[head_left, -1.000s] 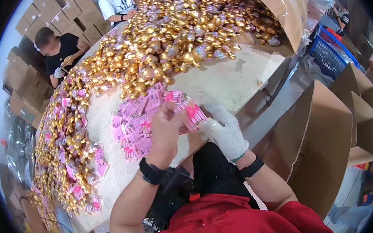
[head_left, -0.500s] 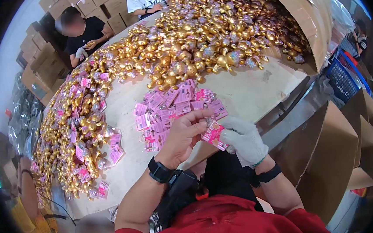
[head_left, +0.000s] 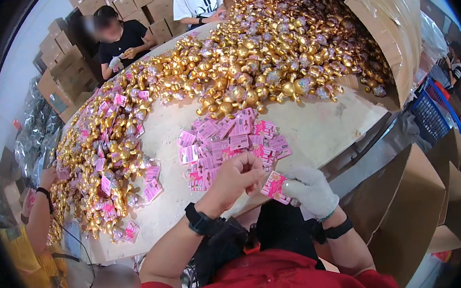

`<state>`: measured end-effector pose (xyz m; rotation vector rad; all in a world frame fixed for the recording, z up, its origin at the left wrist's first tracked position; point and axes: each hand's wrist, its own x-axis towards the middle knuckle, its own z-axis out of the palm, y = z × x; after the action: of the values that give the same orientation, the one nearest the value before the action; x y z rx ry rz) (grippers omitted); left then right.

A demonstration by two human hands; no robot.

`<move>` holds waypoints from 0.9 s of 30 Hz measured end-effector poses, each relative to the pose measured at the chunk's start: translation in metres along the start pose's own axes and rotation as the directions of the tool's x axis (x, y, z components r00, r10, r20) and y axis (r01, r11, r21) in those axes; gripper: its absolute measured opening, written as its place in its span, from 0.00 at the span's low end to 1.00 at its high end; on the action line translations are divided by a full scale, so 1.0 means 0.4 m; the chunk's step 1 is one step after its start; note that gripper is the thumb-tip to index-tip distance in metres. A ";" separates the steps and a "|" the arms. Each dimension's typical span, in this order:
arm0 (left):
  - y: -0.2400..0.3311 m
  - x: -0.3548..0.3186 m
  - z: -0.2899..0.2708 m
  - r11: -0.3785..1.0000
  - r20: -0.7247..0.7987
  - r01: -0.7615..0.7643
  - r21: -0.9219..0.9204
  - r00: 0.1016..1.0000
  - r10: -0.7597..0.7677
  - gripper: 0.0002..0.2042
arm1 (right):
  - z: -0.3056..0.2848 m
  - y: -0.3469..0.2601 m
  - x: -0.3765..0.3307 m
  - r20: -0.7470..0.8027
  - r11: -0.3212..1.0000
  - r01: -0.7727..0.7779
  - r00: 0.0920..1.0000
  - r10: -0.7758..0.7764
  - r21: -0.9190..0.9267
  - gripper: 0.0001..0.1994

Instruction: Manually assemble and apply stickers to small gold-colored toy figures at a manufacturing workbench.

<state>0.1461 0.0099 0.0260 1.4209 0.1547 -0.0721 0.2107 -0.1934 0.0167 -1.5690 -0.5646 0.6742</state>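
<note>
Pink tag now btwn left hand & gloved right hand, nearer table edge.

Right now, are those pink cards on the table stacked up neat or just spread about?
Spread about. The pink cards lie in a loose, overlapping heap at many angles on the pale table, beside the gold toys; no squared stack shows.
</note>
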 end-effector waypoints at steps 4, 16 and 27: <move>0.028 -0.036 0.038 0.883 0.024 -0.129 0.452 0.991 0.133 0.04 | -0.015 0.047 -0.003 0.030 0.911 0.255 0.965 -0.259 -0.325 0.24; 0.011 -0.079 0.113 0.601 0.185 -0.393 0.696 0.907 0.378 0.07 | 0.061 -0.013 -0.040 0.058 0.839 0.362 0.926 -0.372 -0.407 0.35; 0.037 -0.048 0.049 0.806 0.161 -0.236 0.543 0.971 0.176 0.08 | 0.041 -0.011 0.003 0.174 0.809 0.449 0.893 -0.414 -0.380 0.12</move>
<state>0.1305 -0.0082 0.0462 2.0126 -0.1232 -0.0087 0.2001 -0.1805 0.0200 -1.7170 -1.1486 0.2760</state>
